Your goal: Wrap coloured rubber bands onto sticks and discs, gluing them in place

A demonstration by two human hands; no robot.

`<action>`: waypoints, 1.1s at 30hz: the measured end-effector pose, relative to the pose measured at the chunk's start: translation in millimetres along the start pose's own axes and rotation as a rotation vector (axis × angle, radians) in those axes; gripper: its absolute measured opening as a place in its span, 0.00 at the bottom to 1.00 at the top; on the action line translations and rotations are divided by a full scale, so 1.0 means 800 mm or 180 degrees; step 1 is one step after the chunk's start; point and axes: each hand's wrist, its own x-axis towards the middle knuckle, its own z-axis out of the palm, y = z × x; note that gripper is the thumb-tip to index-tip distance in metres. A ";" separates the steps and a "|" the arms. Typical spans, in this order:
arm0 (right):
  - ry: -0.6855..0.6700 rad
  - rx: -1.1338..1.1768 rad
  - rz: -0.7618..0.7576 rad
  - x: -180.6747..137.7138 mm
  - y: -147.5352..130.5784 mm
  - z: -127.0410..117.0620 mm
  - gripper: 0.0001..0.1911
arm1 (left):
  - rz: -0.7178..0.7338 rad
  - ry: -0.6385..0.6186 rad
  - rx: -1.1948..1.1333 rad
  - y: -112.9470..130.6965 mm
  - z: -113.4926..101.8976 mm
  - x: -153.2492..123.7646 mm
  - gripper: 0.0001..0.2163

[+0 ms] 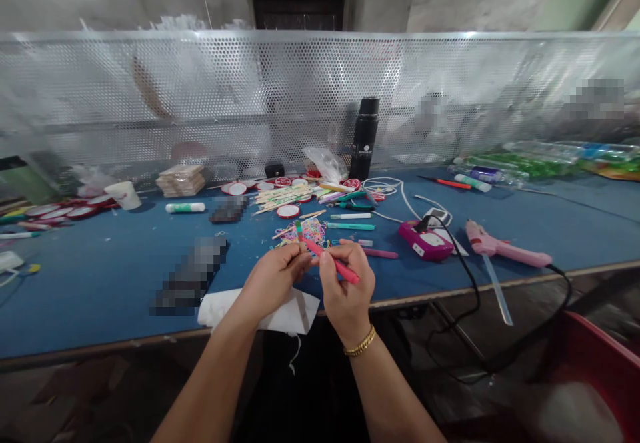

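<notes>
My left hand [277,276] and my right hand [346,286] meet over the front edge of the blue table [100,276]. Both are closed on a red pen-like stick [334,262] that runs from the left fingertips down through the right fist. The left fingers also pinch a short stick with a green band [299,229] at its upper end. A pile of small coloured rubber bands [310,231] lies just beyond my fingers. A gold bracelet [361,345] circles my right wrist.
A white cloth [220,306] lies under my left wrist. To the right sit a pink device [425,241] with a black cable and a pink glue gun [505,248]. Wooden sticks, round red badges [289,211], markers and a black bottle [364,138] stand before a perforated metal screen.
</notes>
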 end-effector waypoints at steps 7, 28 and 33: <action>-0.0095 -0.0038 0.0019 -0.001 0.002 0.000 0.03 | 0.0011 -0.0035 -0.0138 0.001 0.000 0.000 0.15; 0.0096 -0.0069 0.0001 -0.001 -0.002 0.000 0.04 | 0.0009 0.0023 0.0019 0.001 0.000 -0.001 0.15; -0.0007 -0.0111 -0.0015 -0.001 -0.002 0.000 0.04 | 0.0020 0.0021 0.0003 0.001 -0.001 0.000 0.14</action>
